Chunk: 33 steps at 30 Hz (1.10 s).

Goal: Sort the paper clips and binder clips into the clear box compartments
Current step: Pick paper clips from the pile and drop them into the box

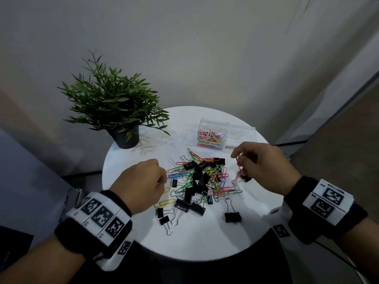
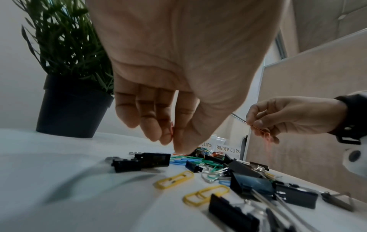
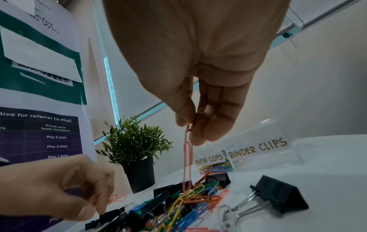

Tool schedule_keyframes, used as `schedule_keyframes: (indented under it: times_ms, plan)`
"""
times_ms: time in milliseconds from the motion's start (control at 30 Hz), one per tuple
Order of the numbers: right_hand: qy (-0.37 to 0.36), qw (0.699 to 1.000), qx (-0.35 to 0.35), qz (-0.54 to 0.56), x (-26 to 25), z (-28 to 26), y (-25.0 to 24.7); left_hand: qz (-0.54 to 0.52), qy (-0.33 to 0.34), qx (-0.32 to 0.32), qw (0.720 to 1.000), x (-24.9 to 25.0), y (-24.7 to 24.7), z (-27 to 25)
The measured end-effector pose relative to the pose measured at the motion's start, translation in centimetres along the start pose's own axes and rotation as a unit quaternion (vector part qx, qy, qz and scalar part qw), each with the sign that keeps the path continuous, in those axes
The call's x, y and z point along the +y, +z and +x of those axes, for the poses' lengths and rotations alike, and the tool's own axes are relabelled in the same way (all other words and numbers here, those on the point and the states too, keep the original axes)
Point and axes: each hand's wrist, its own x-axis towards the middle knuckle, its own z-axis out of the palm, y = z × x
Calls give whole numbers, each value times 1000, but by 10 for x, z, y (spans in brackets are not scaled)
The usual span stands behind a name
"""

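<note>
A chain of pink wire paper clips is pinched by the right hand; a salmon paper clip is pinched by the left hand. Between the hands a mixed pile of coloured paper clips and black binder clips is spread. Beyond the right hand the clear plastic two-compartment box is stood.

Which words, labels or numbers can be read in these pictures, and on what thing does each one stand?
"PAPER CLIPS": label on the clear box, on the compartment holding coloured clips.
"BINDER CLIPS": label on the next compartment.
"...tive for referrer (in Php)", "Fixed-term team members", "Php 5,000", "Php 3,000", "Php 1,500": purple poster.
"...o Win": green poster above; its other text is cut off.
Wristbands carry black-and-white code squares, no words.
</note>
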Motion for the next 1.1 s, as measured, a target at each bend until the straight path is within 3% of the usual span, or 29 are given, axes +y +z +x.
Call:
schedule_keyframes:
  times_ms: [267, 600, 833, 1100]
  plan:
    - [33, 998, -46, -27, 3, -5, -4, 52, -31, -51, 997, -6, 6, -13]
    - [-27, 994, -70, -80, 13, -12, 1, 13, -44, -68, 997, -8, 11, -12]
    - [-59, 989, -60, -123, 12, -13, 1, -17, -42, -49, 998, -8, 12, -17]
    - [-32, 999, -7, 7, 10, -6, 5, -88, -3, 25, 996, 12, -17, 18]
